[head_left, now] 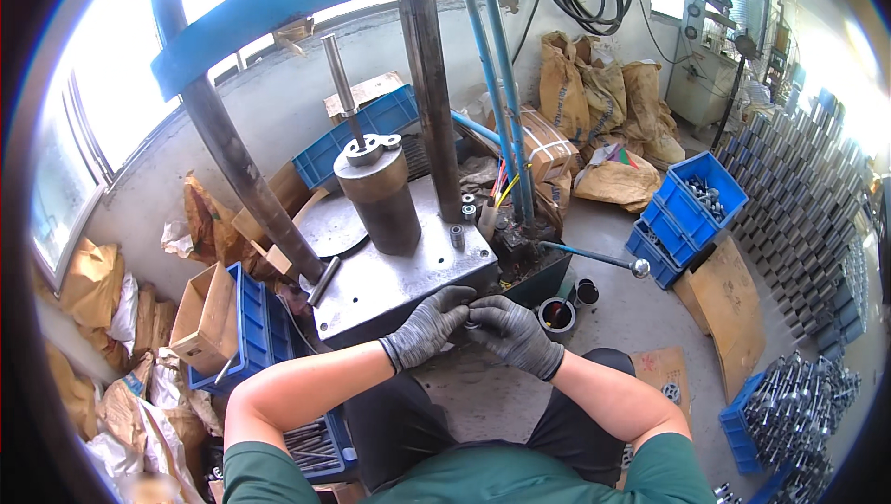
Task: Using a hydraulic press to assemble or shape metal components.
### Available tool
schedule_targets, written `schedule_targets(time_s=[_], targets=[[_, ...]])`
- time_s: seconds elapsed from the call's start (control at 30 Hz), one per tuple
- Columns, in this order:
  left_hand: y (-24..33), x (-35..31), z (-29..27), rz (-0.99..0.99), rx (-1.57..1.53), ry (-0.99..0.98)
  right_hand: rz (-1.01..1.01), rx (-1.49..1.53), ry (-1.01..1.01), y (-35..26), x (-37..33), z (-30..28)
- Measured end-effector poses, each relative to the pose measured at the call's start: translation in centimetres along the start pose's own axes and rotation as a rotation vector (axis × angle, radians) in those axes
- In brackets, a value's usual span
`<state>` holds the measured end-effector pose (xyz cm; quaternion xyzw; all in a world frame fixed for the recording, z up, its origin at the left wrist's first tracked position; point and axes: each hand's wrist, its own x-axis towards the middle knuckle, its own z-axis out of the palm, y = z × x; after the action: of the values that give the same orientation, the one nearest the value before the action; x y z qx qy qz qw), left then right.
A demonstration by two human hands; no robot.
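My left hand and my right hand, both in grey knit gloves, meet just off the front edge of the press's steel plate. Between their curled fingertips shows a small metal ring-like piece, mostly hidden by the gloves. Beyond them, a thick steel cylinder stands upright on the plate. A flat metal part with holes lies on its top, and a slim rod rises from it. Small metal bushings stand at the plate's right edge, and a short steel bar lies at the left.
Teal press columns frame the plate, with a ball-ended lever reaching right. Dark pots sit on the floor by my right hand. Blue crates, stacked metal tubes and a heap of metal parts stand right; a blue crate stands left.
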<state>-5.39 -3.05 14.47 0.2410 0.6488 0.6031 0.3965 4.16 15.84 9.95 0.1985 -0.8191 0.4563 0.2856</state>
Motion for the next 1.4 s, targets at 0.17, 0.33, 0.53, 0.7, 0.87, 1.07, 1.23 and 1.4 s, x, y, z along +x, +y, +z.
schedule_targets(time_s=[0.17, 0.33, 0.53, 0.7, 0.87, 1.07, 1.23, 1.4], targets=[[0.5, 3.9, -5.5, 0.300, 0.211, 0.247, 0.074, 0.014, -0.023, 0.1, 0.5, -0.4], [15.2, 10.5, -13.1, 0.995, -0.119, 0.823, 0.175, 0.114, 0.108, 2.7, -0.9, 0.0], [19.7, 16.2, -23.6, 0.722, 0.168, 1.164, 0.277, -0.073, 0.114, 3.0, -0.3, -0.4], [18.2, 17.3, -22.0, 0.651, -0.003, 0.879, 0.309, -0.164, 0.104, 5.1, -1.2, -0.5], [18.0, 16.5, -23.2, 0.767, -0.010, 0.720, 0.266, -0.218, 0.028, 6.5, 0.8, 0.8], [17.6, 16.2, -23.2, 0.766, -0.030, 0.675, 0.044, -0.197, 0.036, 6.0, 11.9, 1.1], [17.4, 15.6, -24.1, 0.722, 0.040, 0.755, -0.175, -0.309, 0.176, 5.3, 24.8, 3.6], [17.4, 16.1, -23.6, 0.699, 0.030, 0.757, -0.207, -0.443, 0.304, 7.8, 32.3, 5.9]])
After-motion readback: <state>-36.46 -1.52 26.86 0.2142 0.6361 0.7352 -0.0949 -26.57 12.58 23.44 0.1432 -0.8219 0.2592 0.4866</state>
